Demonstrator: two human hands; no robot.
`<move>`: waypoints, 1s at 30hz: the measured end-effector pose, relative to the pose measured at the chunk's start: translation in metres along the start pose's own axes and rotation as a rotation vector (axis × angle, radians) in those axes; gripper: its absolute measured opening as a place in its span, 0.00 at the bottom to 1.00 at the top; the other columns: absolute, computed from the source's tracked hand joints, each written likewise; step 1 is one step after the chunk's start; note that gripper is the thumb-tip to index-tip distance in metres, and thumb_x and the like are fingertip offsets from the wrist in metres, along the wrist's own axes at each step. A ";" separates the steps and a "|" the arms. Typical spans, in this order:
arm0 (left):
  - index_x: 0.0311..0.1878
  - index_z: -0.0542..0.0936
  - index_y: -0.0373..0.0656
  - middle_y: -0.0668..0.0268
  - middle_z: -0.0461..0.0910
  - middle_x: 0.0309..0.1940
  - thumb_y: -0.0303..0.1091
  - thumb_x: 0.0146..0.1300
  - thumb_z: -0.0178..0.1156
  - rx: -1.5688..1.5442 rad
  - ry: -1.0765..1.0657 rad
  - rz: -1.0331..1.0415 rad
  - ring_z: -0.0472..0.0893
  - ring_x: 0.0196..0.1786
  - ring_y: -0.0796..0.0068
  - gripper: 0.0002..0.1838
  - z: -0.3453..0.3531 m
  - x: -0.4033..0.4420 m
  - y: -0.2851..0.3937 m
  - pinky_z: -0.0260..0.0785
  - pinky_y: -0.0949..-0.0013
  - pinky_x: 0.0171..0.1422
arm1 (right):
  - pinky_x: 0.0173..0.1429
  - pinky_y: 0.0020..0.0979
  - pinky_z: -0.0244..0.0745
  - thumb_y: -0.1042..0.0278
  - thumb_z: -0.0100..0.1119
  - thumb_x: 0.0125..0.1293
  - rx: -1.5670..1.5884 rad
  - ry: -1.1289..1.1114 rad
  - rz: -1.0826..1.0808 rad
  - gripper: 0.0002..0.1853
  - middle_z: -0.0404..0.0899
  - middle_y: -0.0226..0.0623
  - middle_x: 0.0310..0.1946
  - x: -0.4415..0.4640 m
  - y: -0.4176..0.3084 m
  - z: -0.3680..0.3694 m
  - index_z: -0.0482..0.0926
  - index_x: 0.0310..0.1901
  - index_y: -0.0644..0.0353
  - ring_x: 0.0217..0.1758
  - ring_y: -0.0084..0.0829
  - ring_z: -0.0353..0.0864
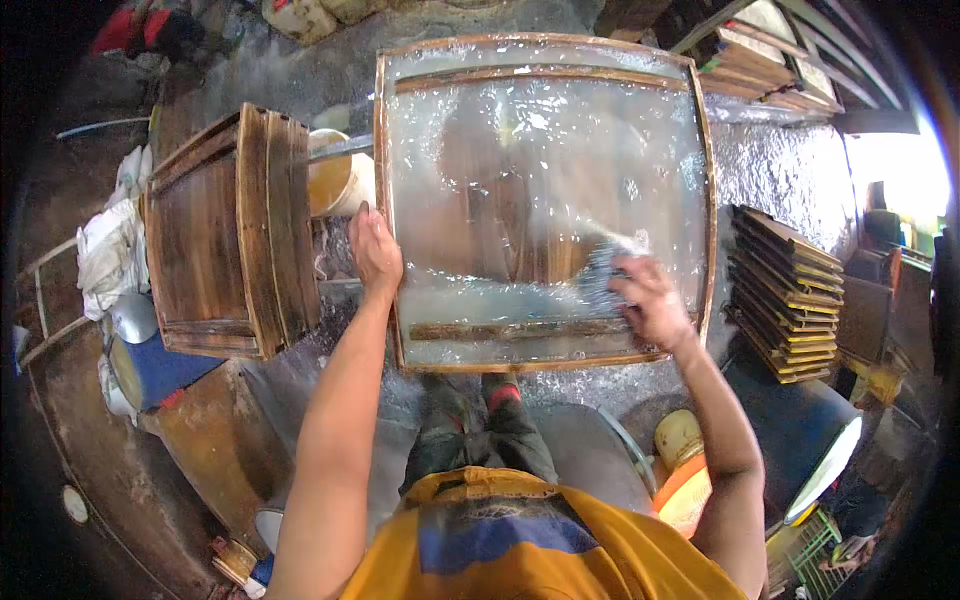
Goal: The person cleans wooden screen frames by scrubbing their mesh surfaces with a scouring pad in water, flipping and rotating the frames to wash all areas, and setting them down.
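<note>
Wood stack [200, 240] L, bucket [357, 190] btw it & panel [560, 150], dark boards [785, 295] R. Panel's in front of me: wood-framed, wet, see-thru. L hand [377, 252] flat on its edge, R hand [652, 303], apart, curled on blurred bluish thing [598, 282].

"Please, what is the left hand [376, 252] doing?"
"It is resting its straight fingers against the left edge of a wooden frame [530, 39]."
"And the right hand [655, 305]?"
"It is holding a bluish thing [601, 282], rather blurred, at the wet, milky surface [450, 125] inside."
"What is standing nearby?"
"At left, slatted woodwork [205, 240] is standing beside a bucket [361, 188]; at right, yellow-edged boards [785, 290] are lying stacked."
</note>
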State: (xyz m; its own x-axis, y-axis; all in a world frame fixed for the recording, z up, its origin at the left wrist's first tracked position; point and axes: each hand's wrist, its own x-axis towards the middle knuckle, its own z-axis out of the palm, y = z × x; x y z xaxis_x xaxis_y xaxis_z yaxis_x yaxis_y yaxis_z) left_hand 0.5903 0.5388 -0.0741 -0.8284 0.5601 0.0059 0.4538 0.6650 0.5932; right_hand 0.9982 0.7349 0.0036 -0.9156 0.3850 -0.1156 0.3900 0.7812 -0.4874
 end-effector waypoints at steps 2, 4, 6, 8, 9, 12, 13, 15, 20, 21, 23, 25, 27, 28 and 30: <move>0.64 0.69 0.27 0.39 0.71 0.59 0.43 0.76 0.40 -0.016 -0.015 -0.013 0.69 0.64 0.41 0.28 -0.001 -0.001 0.002 0.59 0.50 0.70 | 0.68 0.47 0.67 0.80 0.72 0.43 0.014 0.034 0.052 0.28 0.73 0.40 0.62 -0.021 0.022 -0.021 0.79 0.50 0.56 0.65 0.52 0.69; 0.65 0.69 0.28 0.39 0.71 0.60 0.44 0.75 0.40 -0.028 -0.035 -0.033 0.68 0.65 0.42 0.28 -0.002 -0.001 0.003 0.59 0.50 0.70 | 0.67 0.49 0.67 0.79 0.72 0.43 0.021 0.013 0.023 0.28 0.73 0.42 0.61 -0.018 0.026 -0.022 0.79 0.51 0.55 0.64 0.52 0.68; 0.65 0.69 0.28 0.39 0.70 0.61 0.45 0.75 0.40 -0.023 -0.017 -0.020 0.68 0.65 0.41 0.29 0.000 0.000 0.003 0.58 0.51 0.71 | 0.67 0.49 0.67 0.78 0.72 0.44 0.023 -0.006 -0.022 0.28 0.73 0.41 0.61 -0.004 0.015 -0.009 0.79 0.51 0.54 0.63 0.52 0.69; 0.65 0.69 0.28 0.39 0.70 0.62 0.45 0.76 0.39 -0.021 0.000 -0.008 0.68 0.66 0.41 0.29 0.002 0.000 0.004 0.58 0.51 0.72 | 0.67 0.47 0.67 0.78 0.71 0.43 0.060 -0.002 -0.089 0.28 0.73 0.39 0.61 0.020 -0.010 0.015 0.79 0.51 0.53 0.64 0.49 0.69; 0.65 0.69 0.28 0.39 0.70 0.62 0.45 0.76 0.39 -0.019 0.005 -0.002 0.68 0.66 0.41 0.29 0.000 -0.001 0.005 0.58 0.52 0.72 | 0.67 0.46 0.67 0.77 0.72 0.42 0.088 -0.015 -0.120 0.29 0.73 0.38 0.61 0.035 -0.030 0.026 0.79 0.51 0.53 0.64 0.46 0.68; 0.66 0.68 0.28 0.39 0.70 0.62 0.46 0.76 0.37 -0.018 0.006 0.052 0.68 0.66 0.42 0.30 0.006 0.000 -0.009 0.58 0.52 0.72 | 0.68 0.44 0.67 0.74 0.70 0.44 0.100 -0.014 -0.276 0.29 0.73 0.33 0.63 0.083 -0.083 0.064 0.80 0.54 0.51 0.68 0.43 0.66; 0.66 0.68 0.28 0.39 0.70 0.62 0.46 0.76 0.37 -0.017 0.003 0.077 0.68 0.66 0.42 0.30 0.009 0.002 -0.013 0.58 0.52 0.72 | 0.69 0.45 0.66 0.72 0.68 0.47 0.124 -0.015 -0.285 0.26 0.72 0.32 0.63 0.099 -0.103 0.076 0.80 0.52 0.51 0.69 0.43 0.65; 0.66 0.69 0.28 0.40 0.70 0.62 0.47 0.76 0.36 -0.051 -0.011 0.020 0.68 0.67 0.43 0.30 0.004 0.002 -0.005 0.58 0.52 0.72 | 0.70 0.47 0.63 0.69 0.64 0.53 0.183 -0.014 -0.305 0.19 0.72 0.30 0.64 0.129 -0.144 0.097 0.82 0.49 0.50 0.70 0.42 0.63; 0.65 0.71 0.30 0.43 0.72 0.63 0.49 0.76 0.38 -0.088 -0.141 -0.088 0.68 0.67 0.44 0.31 0.003 0.010 -0.014 0.56 0.53 0.74 | 0.71 0.45 0.61 0.68 0.58 0.58 0.203 -0.092 -0.312 0.15 0.70 0.27 0.66 0.160 -0.183 0.110 0.83 0.48 0.49 0.71 0.40 0.63; 0.65 0.71 0.30 0.43 0.71 0.63 0.49 0.76 0.38 -0.090 -0.129 -0.109 0.68 0.68 0.44 0.31 0.003 0.008 -0.013 0.55 0.53 0.74 | 0.71 0.44 0.61 0.68 0.58 0.58 0.218 -0.059 -0.302 0.15 0.71 0.27 0.66 0.151 -0.176 0.108 0.83 0.48 0.49 0.71 0.40 0.63; 0.65 0.71 0.30 0.42 0.71 0.64 0.49 0.76 0.38 -0.096 -0.100 -0.137 0.68 0.68 0.44 0.31 0.003 0.006 -0.006 0.55 0.53 0.74 | 0.71 0.44 0.62 0.68 0.57 0.59 0.239 0.023 -0.282 0.16 0.71 0.28 0.66 0.128 -0.149 0.098 0.83 0.49 0.48 0.71 0.40 0.63; 0.64 0.71 0.31 0.43 0.71 0.63 0.52 0.76 0.38 -0.057 -0.043 -0.127 0.68 0.67 0.44 0.32 0.002 0.003 0.002 0.56 0.53 0.73 | 0.72 0.42 0.64 0.74 0.64 0.49 0.182 0.100 -0.247 0.24 0.72 0.29 0.66 0.085 -0.098 0.085 0.82 0.52 0.49 0.70 0.42 0.66; 0.62 0.74 0.32 0.44 0.73 0.62 0.56 0.75 0.38 -0.016 0.017 -0.117 0.70 0.65 0.44 0.34 0.004 0.002 0.000 0.58 0.53 0.70 | 0.72 0.43 0.66 0.79 0.67 0.41 0.110 0.005 -0.036 0.28 0.74 0.33 0.64 0.040 -0.056 0.036 0.81 0.50 0.51 0.70 0.43 0.66; 0.63 0.72 0.32 0.43 0.72 0.62 0.54 0.75 0.38 -0.030 -0.031 -0.120 0.70 0.66 0.44 0.33 0.002 0.002 0.000 0.58 0.53 0.71 | 0.71 0.43 0.66 0.80 0.67 0.40 0.060 0.009 0.042 0.27 0.75 0.36 0.62 0.023 -0.033 0.015 0.80 0.48 0.52 0.69 0.43 0.67; 0.66 0.70 0.31 0.42 0.71 0.62 0.51 0.76 0.38 -0.070 -0.118 -0.124 0.68 0.67 0.43 0.31 -0.002 0.004 0.003 0.57 0.52 0.72 | 0.72 0.45 0.64 0.79 0.67 0.45 -0.068 0.107 0.162 0.26 0.74 0.41 0.63 -0.012 0.018 -0.012 0.80 0.51 0.54 0.68 0.46 0.68</move>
State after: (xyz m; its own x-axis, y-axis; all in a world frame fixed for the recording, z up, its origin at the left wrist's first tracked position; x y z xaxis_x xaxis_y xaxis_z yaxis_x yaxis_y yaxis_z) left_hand 0.5872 0.5418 -0.0705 -0.8305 0.5329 -0.1622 0.3234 0.6984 0.6384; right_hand 1.0175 0.7502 0.0068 -0.8261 0.5557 -0.0938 0.5407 0.7344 -0.4102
